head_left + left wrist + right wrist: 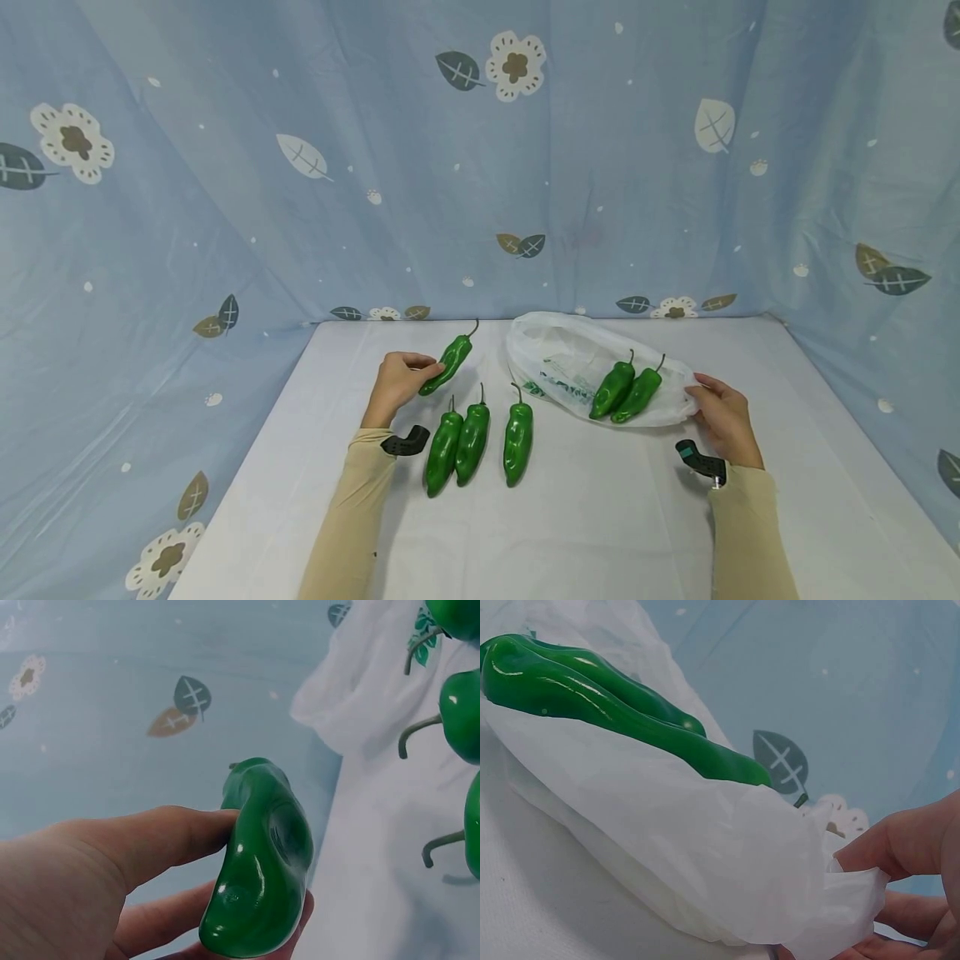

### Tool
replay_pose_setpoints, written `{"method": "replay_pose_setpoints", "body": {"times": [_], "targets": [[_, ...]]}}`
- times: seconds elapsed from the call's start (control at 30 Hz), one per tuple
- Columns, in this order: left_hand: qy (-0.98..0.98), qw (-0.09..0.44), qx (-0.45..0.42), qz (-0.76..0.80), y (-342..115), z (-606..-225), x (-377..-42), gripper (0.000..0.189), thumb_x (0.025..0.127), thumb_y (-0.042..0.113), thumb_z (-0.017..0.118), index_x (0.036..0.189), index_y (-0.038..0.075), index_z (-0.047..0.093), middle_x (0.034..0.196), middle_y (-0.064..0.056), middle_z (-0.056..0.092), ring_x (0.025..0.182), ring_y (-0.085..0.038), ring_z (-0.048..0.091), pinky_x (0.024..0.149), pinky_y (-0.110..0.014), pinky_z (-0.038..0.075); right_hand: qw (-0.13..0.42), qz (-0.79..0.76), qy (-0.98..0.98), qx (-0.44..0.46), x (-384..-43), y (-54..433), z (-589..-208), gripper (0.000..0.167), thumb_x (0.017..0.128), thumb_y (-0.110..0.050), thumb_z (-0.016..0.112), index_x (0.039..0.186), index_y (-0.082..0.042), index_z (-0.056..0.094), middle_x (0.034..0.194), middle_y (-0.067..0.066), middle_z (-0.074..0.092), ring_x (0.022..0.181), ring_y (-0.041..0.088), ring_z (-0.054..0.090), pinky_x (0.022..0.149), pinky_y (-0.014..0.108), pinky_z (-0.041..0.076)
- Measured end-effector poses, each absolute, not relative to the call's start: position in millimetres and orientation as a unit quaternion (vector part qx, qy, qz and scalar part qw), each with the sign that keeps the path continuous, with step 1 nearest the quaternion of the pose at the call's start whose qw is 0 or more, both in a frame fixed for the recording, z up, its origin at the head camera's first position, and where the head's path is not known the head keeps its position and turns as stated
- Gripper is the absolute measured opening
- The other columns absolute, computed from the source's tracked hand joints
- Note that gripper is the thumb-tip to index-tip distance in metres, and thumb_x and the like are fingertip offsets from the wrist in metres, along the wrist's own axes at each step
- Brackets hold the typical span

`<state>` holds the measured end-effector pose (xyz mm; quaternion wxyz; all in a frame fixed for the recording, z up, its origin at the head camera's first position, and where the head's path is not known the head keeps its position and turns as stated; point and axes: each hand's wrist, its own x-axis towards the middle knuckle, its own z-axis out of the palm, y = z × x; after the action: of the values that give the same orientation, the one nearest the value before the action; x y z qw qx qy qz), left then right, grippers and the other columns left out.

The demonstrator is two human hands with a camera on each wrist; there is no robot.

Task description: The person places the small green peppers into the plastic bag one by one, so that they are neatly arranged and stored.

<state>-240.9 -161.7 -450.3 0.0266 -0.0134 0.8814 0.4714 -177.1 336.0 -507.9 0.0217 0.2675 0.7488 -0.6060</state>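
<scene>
1. Left hand (403, 383): thumb and fingers clamped on 1 green pepper (448, 365), stem end pointing away from the person, left of the white plastic bag (577, 346).
2. Right hand (726, 418): thumb and fingers pinch the bag's right end. The hands are well apart.
3. Left wrist view: shows fingers on the held pepper's far side, hidden in the head view.
4. Right wrist view: shows bunched film between thumb and fingers; the film partly covers the fingers.
5. 2 peppers (613, 389) lie side by side on the bag.
6. 3 peppers (472, 442) lie on the tabletop (585, 517): 2 close together, 1 slightly apart.
7. Patterned blue curtain (405, 208) hangs behind.
</scene>
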Motion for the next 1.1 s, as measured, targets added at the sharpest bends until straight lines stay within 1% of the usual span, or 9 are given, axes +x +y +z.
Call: {"method": "replay_pose_setpoints", "body": {"times": [0.13,0.33,0.53,0.7,1.0,1.1], "targets": [[0.881,0.026,-0.012,0.473,-159.6,-447.8,-241.3,0.036,0.092,0.034,0.078,0.115,0.007,0.079,0.117,-0.015,0.077,0.109,-0.031,0.07,0.096,-0.049,0.056,0.021,-0.608,0.747,0.267,-177.2,335.9,-508.5,0.063,0.107,-0.029,0.046,0.163,-0.005,0.029,0.164,0.018,0.032,0.118,0.014,0.049,0.07,0.007,0.047],[0.877,0.034,-0.015,0.479,-154.2,-444.1,-242.0,0.035,0.092,0.034,0.079,0.114,0.008,0.08,0.117,-0.014,0.077,0.11,-0.03,0.071,0.096,-0.048,0.057,0.022,-0.608,0.749,0.264,-176.3,335.2,-507.0,0.064,0.107,-0.03,0.045,0.163,-0.005,0.028,0.165,0.019,0.032,0.122,0.017,0.049,0.069,0.005,0.047],[0.876,0.031,-0.008,0.482,-147.1,-442.0,-241.5,0.034,0.092,0.034,0.079,0.114,0.008,0.08,0.115,-0.013,0.078,0.108,-0.029,0.071,0.093,-0.046,0.058,0.022,-0.607,0.748,0.266,-177.4,335.5,-508.1,0.064,0.107,-0.03,0.045,0.163,-0.005,0.028,0.166,0.02,0.031,0.124,0.019,0.048,0.069,0.006,0.046],[0.876,0.028,0.0,0.482,-141.4,-439.5,-239.0,0.034,0.092,0.034,0.078,0.114,0.008,0.08,0.114,-0.013,0.078,0.107,-0.029,0.071,0.091,-0.046,0.058,0.022,-0.606,0.75,0.264,-178.3,336.4,-510.1,0.063,0.108,-0.03,0.045,0.163,-0.005,0.028,0.166,0.02,0.031,0.124,0.018,0.049,0.07,0.006,0.046],[0.872,0.025,0.014,0.488,-129.2,-437.5,-239.2,0.032,0.091,0.034,0.079,0.112,0.01,0.081,0.114,-0.011,0.078,0.107,-0.029,0.071,0.091,-0.046,0.059,0.023,-0.609,0.749,0.26,-177.5,337.2,-507.1,0.064,0.108,-0.03,0.047,0.163,-0.004,0.028,0.163,0.019,0.033,0.11,0.007,0.05,0.07,0.008,0.048],[0.872,0.024,0.015,0.489,-124.2,-437.3,-239.2,0.031,0.091,0.033,0.079,0.111,0.009,0.081,0.112,-0.011,0.078,0.106,-0.029,0.071,0.088,-0.044,0.059,0.024,-0.613,0.746,0.258,-177.3,336.8,-507.2,0.064,0.108,-0.029,0.047,0.163,-0.004,0.028,0.163,0.018,0.033,0.109,0.006,0.05,0.071,0.008,0.049]]}}
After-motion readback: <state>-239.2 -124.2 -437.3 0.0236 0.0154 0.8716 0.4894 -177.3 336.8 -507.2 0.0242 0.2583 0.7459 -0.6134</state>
